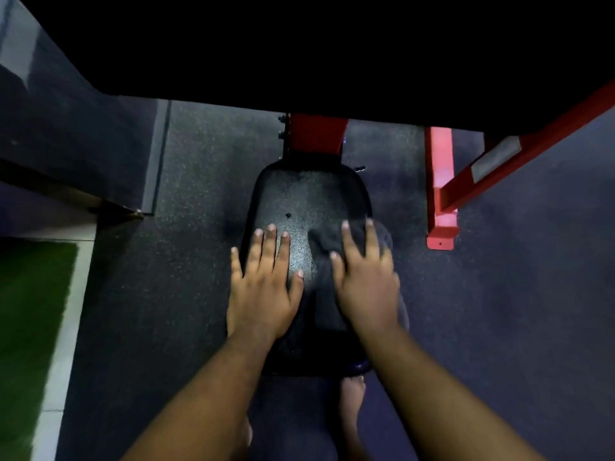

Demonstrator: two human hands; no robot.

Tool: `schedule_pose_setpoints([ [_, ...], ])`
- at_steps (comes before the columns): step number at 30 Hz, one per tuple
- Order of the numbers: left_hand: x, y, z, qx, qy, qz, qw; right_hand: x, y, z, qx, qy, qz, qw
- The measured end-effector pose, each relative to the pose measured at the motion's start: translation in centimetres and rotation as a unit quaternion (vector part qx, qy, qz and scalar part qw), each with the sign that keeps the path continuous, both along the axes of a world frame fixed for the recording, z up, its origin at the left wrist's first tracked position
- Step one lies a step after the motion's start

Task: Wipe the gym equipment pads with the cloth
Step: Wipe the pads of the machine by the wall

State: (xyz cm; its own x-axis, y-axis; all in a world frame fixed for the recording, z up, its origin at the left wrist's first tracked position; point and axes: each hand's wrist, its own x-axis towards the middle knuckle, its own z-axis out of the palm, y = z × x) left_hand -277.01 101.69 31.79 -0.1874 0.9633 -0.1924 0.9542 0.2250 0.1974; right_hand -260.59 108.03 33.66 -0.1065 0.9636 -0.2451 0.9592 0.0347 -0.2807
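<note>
Mid-wipe, the right hand [366,281] presses the dark cloth [336,241] flat-fingered near the pad's [299,197] right edge, the left hand [266,281] braces open-palmed, bare; next, sweep toward its far edge.

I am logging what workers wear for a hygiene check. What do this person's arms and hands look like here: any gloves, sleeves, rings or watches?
Both forearms are bare as far as the picture shows, with no sleeves in view. The left hand and the right hand wear no gloves. No watch, band or ring shows on either. The nails look short. The light is dim, so fine marks cannot be told.
</note>
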Motion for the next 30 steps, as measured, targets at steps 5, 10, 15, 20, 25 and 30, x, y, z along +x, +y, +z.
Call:
schedule_pose_setpoints([
  [5, -0.1, 0.0, -0.2, -0.002, 0.009, -0.009, 1.000, -2.9, 8.5, -0.5, -0.018, -0.001, 0.030, 0.999],
  [10, -0.1, 0.1, 0.3, -0.018, 0.002, -0.009, 1.000, 2.0, -5.3, 2.2, -0.023, -0.020, 0.057, 0.998],
  [15, 0.0, 0.0, -0.1, -0.015, 0.009, -0.008, 1.000, -1.7, 3.9, -0.4, -0.017, -0.001, 0.011, 1.000],
  [20, 0.1, 0.1, 0.1, -0.016, 0.019, -0.009, 1.000, -3.0, 8.0, -0.1, -0.013, -0.024, 0.059, 0.998],
  [25, 0.1, 0.2, 0.3, -0.025, 0.007, -0.011, 1.000, 2.2, -4.9, 1.7, -0.034, -0.020, 0.080, 0.996],
  [30, 0.1, 0.1, 0.1, -0.018, 0.018, -0.005, 1.000, -2.3, 6.7, -0.7, 0.000, 0.006, 0.023, 1.000],
])
